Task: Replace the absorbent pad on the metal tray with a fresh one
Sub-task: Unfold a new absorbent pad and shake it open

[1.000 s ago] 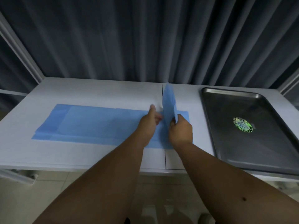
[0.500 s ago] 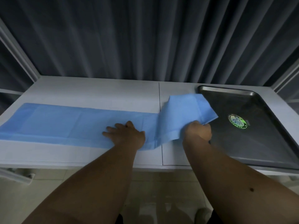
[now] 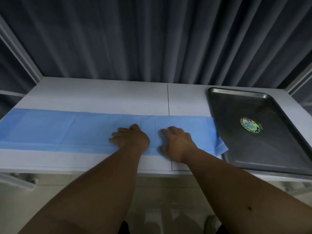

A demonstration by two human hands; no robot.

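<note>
We see the blue absorbent pad (image 3: 67,130) spread lengthwise on the white table (image 3: 101,95), its right corner lapping the rim of the metal tray (image 3: 270,149). The left hand (image 3: 131,138) and right hand (image 3: 177,141), side by side, press flat on the pad, gripping nothing.

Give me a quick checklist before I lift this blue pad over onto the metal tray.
1. Blue pad unfolded flat on the white table: ok, except its right near corner, which curls up against the tray rim.
2. Metal tray free of an old pad: ok, bare metal with only a round green sticker.
3. Left hand gripping the pad: not ok, it only rests on it.
4. Right hand gripping the pad: not ok, fingers spread on top.
5. Pad fits the tray: cannot tell; it looks much longer.
</note>
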